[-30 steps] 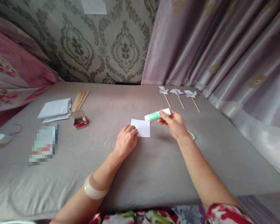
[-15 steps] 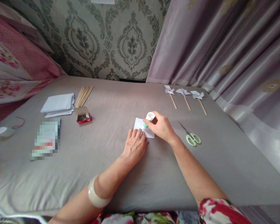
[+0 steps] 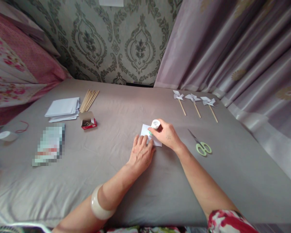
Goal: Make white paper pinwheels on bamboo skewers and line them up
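The glue stick, held aslant at the right edge of the white paper square 1 second ago, is now roughly upright over the sheet, white end up. The right hand has its grip pinching the stick between thumb and fingers; the left hand, fingers slightly spread, presses flat on the paper's near-left part. With the sheet braced, glue is probably being applied. The scissors, mostly covered then, now show fully.

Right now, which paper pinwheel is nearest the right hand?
The leftmost pinwheel of three lies nearest the right hand; the middle pinwheel and rightmost pinwheel lie farther right.
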`<state>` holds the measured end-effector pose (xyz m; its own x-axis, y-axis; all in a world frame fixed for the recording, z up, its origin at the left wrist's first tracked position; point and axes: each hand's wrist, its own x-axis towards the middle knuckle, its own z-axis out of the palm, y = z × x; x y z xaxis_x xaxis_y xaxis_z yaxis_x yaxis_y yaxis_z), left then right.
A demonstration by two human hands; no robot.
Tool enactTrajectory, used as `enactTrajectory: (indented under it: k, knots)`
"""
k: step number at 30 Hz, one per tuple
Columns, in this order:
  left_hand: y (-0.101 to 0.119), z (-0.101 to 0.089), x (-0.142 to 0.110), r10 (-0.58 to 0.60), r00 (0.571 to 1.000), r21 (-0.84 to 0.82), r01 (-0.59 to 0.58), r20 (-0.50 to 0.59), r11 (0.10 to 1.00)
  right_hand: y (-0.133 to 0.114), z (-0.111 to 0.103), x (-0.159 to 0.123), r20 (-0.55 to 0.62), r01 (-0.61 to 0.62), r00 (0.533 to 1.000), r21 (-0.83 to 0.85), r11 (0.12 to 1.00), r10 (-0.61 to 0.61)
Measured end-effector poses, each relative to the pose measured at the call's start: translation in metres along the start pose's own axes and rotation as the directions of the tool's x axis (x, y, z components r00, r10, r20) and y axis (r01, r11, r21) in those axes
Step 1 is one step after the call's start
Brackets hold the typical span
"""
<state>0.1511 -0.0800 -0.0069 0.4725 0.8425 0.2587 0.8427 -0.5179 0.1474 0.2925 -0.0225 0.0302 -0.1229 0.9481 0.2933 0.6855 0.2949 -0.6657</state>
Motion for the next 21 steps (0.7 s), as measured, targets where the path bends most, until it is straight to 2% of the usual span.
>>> enactTrajectory:
  k: [5, 12, 17, 21]
  knots:
    - [-0.0021, 0.0049, -0.0009, 0.023, 1.000, 0.012, -0.023, 0.002, 1.000, 0.0074, 0.0048, -0.0001, 0.018, -0.050, 0.999, 0.044, 0.998, 0.049]
    - [-0.0016, 0.0066, 0.0007, 0.044, 0.999, 0.047, -0.044, 0.008, 0.998, 0.0028, 0.0056, -0.0023, 0.012, 0.025, 1.000, -0.109, 0.994, -0.024]
    - [-0.0026, 0.0088, -0.0002, 0.051, 0.998, 0.056, -0.049, -0.032, 0.997, 0.0005, 0.0003, -0.0019, 0.052, 0.046, 0.998, -0.139, 0.989, -0.039]
    - [-0.0037, 0.0098, 0.0004, 0.065, 0.997, 0.106, -0.060, -0.041, 0.993, 0.0031, 0.0021, -0.0011, 0.017, 0.034, 0.999, -0.134, 0.990, -0.032]
